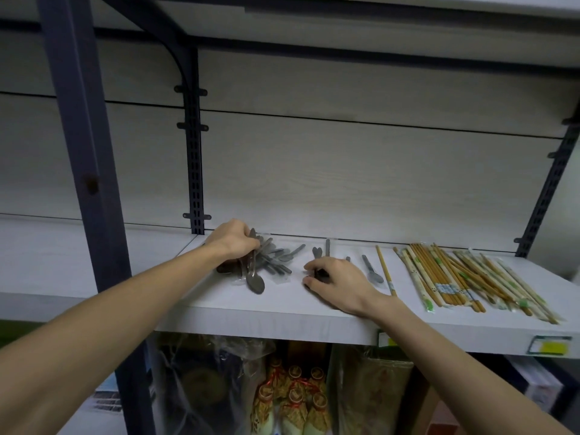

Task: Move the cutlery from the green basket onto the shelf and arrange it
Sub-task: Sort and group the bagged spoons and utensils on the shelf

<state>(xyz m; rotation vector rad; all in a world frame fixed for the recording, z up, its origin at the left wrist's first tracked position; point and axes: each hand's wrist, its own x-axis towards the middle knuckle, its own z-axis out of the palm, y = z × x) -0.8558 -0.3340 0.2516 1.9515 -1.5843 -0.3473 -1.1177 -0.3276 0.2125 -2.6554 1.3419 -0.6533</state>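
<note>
White shelf (282, 312), two hands, left hand (233, 241) gripping spoons (266, 262)

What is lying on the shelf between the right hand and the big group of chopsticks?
In the head view, one wrapped spoon and one single chopstick lie between the right hand and the chopsticks.

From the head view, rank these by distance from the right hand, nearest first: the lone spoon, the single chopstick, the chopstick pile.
From the right hand:
1. Lone spoon, just to its right.
2. Single chopstick, next beyond the spoon.
3. Chopstick pile, at the shelf's right end.
</note>
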